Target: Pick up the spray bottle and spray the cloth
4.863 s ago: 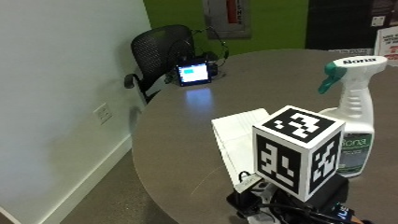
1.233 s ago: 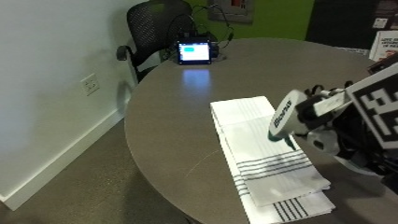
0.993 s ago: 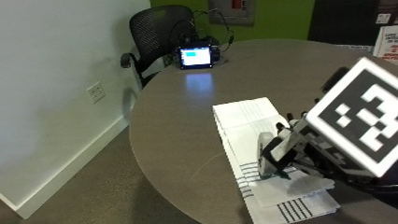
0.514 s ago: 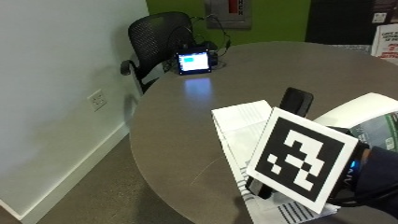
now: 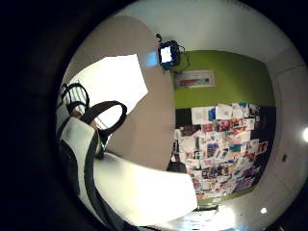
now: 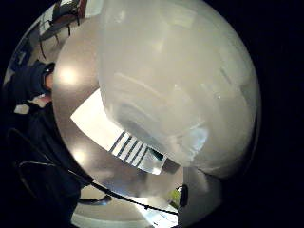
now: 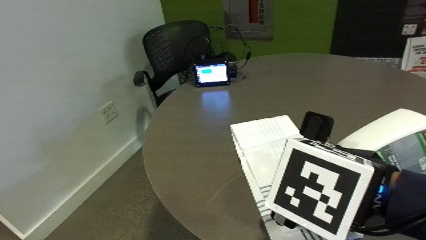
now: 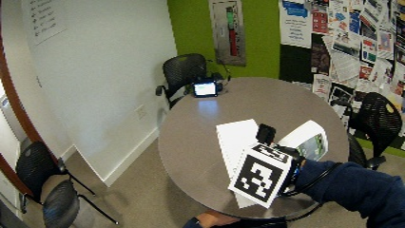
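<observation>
Since the oldest frame the spray bottle [image 7: 393,137] has left its upright spot at the frame's right edge on the counter [image 7: 200,130]; now it's lifted and tipped over on a slant at lower right of the outside view, white body up, green label showing, its black nozzle end toward the cloth [image 7: 266,135]. The outside camera's whole pic shifted too, so some of that is camera move. Right hand [image 8: 297,166] is mostly hidden behind its own rig in both outside views; bottle body fills the thumb side palm view [image 6: 175,85], so it's prob. held w/ fingers wrapped round it, but I can't see the fingers, so can't tell how far closed they are. Cloth lies flat on the counter, white w/ dark stripes at the near end, centre-right in the outside view, directly under the raised bottle in the thumb side view [image 6: 128,142]. Progress: pick-up looks done, bottle off the counter and brought over the cloth. Left to do: actual spraying. No mist or wet patch visible on the cloth, so I'd judge the trigger pull is yet to come or just starting. Small screen device [image 7: 212,74] sits at the counter's far edge, upper centre, chair [image 7: 174,47] behind it.
</observation>
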`<state>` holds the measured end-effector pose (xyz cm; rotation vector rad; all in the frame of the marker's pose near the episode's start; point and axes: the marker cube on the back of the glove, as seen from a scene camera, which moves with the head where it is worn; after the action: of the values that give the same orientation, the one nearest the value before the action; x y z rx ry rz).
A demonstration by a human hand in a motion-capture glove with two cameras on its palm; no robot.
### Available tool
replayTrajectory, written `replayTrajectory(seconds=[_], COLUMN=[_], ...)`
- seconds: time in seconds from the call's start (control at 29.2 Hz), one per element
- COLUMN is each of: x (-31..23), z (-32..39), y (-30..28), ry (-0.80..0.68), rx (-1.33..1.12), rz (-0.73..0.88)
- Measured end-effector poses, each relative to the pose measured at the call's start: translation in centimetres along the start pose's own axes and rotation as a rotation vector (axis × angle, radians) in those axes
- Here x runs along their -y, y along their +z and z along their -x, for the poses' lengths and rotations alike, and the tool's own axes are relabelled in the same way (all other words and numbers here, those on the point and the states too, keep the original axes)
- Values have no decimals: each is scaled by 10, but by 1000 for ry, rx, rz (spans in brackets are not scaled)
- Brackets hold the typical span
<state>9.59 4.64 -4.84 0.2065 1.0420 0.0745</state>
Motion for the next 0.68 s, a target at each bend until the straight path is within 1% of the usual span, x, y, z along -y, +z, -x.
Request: replayTrajectory(seconds=[0.14,0.38,0.48,0.68], x=[-1,-8,-10,2], z=[1,-7,-13,-40], y=[2,-5,-9,-16], ry=[23,122,202,437], rx=[49,219,355,696], rz=[-8,-19,-43,-231])
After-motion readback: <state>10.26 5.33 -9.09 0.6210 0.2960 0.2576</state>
